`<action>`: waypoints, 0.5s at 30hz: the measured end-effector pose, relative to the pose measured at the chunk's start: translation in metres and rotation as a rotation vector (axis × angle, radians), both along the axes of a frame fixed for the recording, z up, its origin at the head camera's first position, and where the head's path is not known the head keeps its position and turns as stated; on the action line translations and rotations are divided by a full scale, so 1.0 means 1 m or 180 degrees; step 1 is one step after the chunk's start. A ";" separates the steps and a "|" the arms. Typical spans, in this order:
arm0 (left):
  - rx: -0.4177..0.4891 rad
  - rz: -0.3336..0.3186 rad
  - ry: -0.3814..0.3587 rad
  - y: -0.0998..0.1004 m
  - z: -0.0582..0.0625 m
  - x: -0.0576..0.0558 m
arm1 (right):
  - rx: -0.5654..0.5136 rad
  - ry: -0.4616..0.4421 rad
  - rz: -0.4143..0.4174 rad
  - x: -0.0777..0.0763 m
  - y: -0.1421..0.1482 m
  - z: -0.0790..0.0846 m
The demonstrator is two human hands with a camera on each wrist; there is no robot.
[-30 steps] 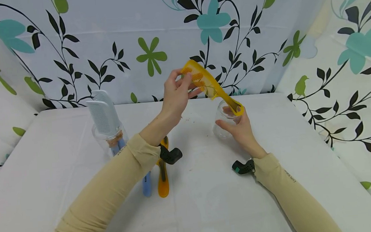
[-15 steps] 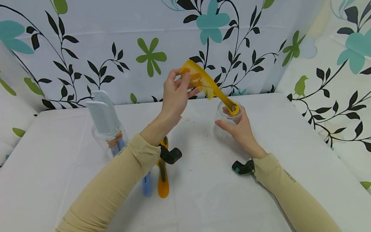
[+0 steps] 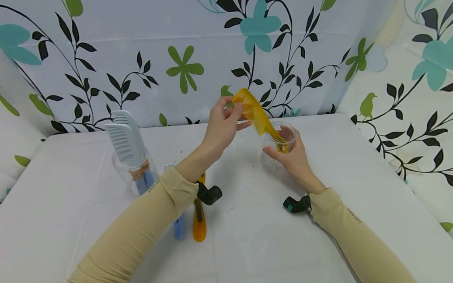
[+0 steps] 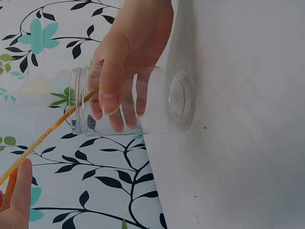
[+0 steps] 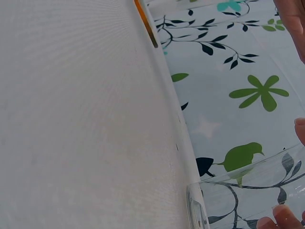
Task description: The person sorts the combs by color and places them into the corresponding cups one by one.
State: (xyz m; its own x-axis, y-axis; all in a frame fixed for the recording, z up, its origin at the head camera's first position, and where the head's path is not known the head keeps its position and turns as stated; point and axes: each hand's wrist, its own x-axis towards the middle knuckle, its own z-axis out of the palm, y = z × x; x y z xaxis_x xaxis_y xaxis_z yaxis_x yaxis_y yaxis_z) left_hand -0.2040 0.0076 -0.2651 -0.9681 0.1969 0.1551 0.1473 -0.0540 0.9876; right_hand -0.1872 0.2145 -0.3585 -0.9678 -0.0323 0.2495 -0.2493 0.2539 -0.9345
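My left hand [image 3: 223, 126] pinches a yellow comb [image 3: 259, 117] by its toothed end. The comb slants down to the right, and its handle end is inside a clear jar [image 3: 268, 149]. My right hand [image 3: 296, 160] grips that jar near its mouth, and the jar stands upright on the table. In the left wrist view the right fingers show through the jar [image 4: 157, 112], with the comb [image 4: 50, 130] entering the mouth. The right wrist view catches only part of the jar [image 5: 248, 193] and some fingertips [image 5: 284, 217].
At the left stands another clear jar [image 3: 119, 166] holding light blue combs [image 3: 122, 142]. Under my left forearm lie an orange-handled tool [image 3: 199, 226] and a blue handle [image 3: 179, 228], both partly hidden. The white table [image 3: 249, 245] meets a patterned cloth [image 3: 211, 41] behind.
My left hand has moved down and slightly right, and the comb's handle has gone from over the jar's mouth to inside it. The right hand and jar stay put.
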 end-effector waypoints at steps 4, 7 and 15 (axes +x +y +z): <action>-0.0031 -0.0096 -0.0043 0.004 -0.003 0.001 | 0.0052 -0.0022 -0.0024 0.003 -0.001 0.003; 0.0013 -0.0185 -0.0095 0.006 -0.005 0.003 | 0.0118 -0.0038 -0.0053 0.003 -0.001 0.004; -0.0093 -0.0226 -0.0065 0.007 -0.007 0.004 | 0.0041 -0.0007 -0.0042 -0.005 0.002 -0.006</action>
